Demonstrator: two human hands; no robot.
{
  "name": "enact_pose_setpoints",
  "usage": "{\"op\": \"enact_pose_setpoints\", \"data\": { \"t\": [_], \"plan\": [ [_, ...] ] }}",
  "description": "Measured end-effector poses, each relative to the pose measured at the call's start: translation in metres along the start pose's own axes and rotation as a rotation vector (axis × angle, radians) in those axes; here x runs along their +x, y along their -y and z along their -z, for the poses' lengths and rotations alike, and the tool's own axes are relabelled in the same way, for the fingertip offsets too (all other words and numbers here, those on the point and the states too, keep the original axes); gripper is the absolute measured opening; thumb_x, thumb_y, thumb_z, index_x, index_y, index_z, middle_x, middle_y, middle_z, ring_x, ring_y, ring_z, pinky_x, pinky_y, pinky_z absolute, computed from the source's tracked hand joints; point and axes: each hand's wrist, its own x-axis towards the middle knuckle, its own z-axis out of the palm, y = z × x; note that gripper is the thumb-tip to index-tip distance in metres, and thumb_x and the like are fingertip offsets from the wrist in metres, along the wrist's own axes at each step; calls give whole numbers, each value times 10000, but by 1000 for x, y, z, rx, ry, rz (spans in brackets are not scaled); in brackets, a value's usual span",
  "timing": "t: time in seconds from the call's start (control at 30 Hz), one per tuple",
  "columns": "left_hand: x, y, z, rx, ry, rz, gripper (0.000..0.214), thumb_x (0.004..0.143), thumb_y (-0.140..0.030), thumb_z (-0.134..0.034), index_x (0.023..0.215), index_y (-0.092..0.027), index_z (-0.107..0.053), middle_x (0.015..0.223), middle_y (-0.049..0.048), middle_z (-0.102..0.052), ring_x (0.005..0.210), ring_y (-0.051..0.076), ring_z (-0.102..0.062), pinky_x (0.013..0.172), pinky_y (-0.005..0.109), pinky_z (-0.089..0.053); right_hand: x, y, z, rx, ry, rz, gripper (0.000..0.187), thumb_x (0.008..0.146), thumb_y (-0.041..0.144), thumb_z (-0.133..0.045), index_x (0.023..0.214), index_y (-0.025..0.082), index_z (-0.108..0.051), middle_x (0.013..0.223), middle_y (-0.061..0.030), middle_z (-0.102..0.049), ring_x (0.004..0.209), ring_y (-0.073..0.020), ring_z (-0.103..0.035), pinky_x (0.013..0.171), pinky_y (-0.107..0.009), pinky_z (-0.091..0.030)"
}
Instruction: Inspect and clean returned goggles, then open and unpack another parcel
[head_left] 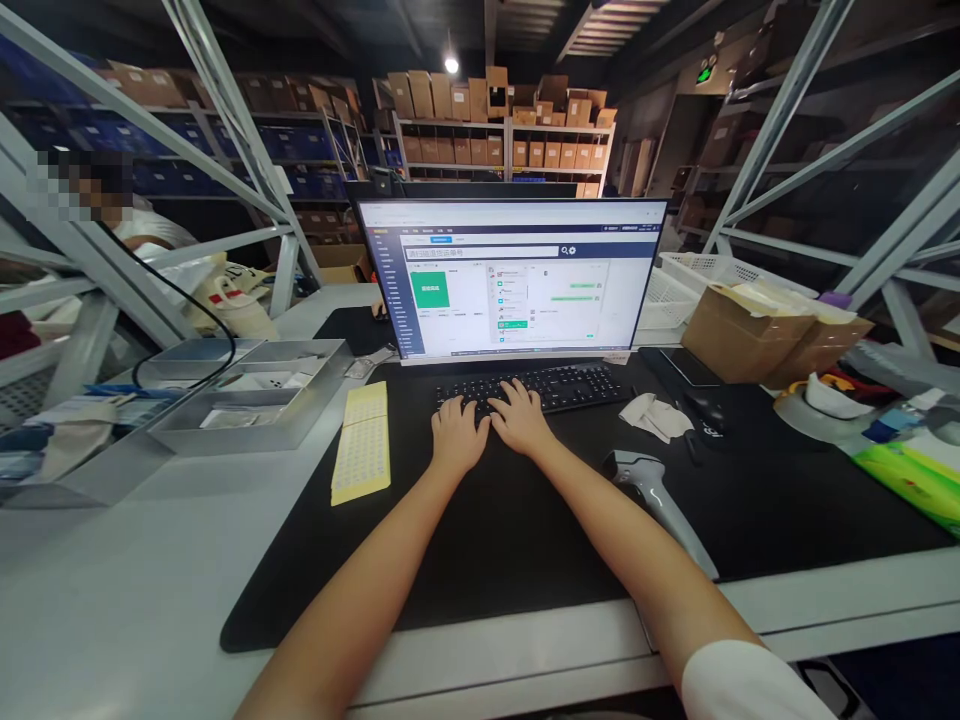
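Both of my hands rest on a black keyboard (570, 384) on a black desk mat (487, 540). My left hand (457, 432) lies palm down with fingers spread over the left keys. Touching it side by side, my right hand (519, 415) also has its fingers stretched over the keys. Neither hand holds anything. Behind the keyboard stands a lit monitor (511, 275) showing a software window with a green tile.
A grey handheld scanner (652, 500) lies right of my right arm. A yellow label sheet (363, 442) lies left, beside grey metal trays (247, 395). A black mouse (705, 408), crumpled paper, cardboard boxes (765, 330) and a white basket sit right. A person sits far left behind shelving.
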Motion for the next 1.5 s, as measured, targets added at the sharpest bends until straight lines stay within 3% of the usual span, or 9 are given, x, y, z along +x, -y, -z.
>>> {"op": "enact_pose_setpoints", "data": {
  "t": [0.23,0.43,0.77,1.1,1.33,1.5],
  "plan": [
    [1,2,-1,8,-5,-16,507,978,-433,-447,1355,-137,-611,1446,204,-558,1346,365,-496,1122,533,-363,-2,1,5,6,-137,-150,299,987,270,-455,1056,152,-722,1524,-171,-500,1494,-352,-285,1106,-549,-308],
    [-2,2,0,11,10,0,497,974,-432,-465,1344,-139,-620,1475,198,-538,1422,368,-420,1146,543,-351,-1,1,1,-22,-136,-173,304,981,283,-470,1110,132,-698,1576,-186,-435,1510,-379,-253,1112,-563,-300],
    [-1,5,-3,21,24,-23,530,983,-440,-445,1382,-125,-593,1494,196,-526,1433,363,-428,1172,512,-362,0,-5,0,54,-154,-201,381,902,199,-516,1259,112,-620,1467,-185,-547,1466,-358,-333,1117,-508,-314],
    [0,4,-2,34,52,-33,545,995,-431,-420,1419,-119,-563,1538,172,-506,1452,359,-409,1165,542,-359,1,-12,-3,62,-194,-282,201,892,162,-506,953,170,-698,1359,-148,-626,1419,-320,-394,1106,-482,-324],
    [1,6,-6,44,39,-47,554,993,-442,-435,1422,-114,-562,1539,167,-507,1444,360,-415,1151,534,-380,2,-10,-1,73,-143,-242,244,895,144,-494,996,175,-713,1198,-131,-693,1220,-257,-556,1014,-418,-395],
    [1,4,-6,58,17,-38,562,984,-446,-462,1402,-92,-585,1545,204,-476,1433,394,-407,1150,534,-378,2,-9,0,73,-130,-218,273,913,151,-484,1040,176,-725,1241,-134,-677,1258,-253,-537,1029,-417,-394]
  ]
}}
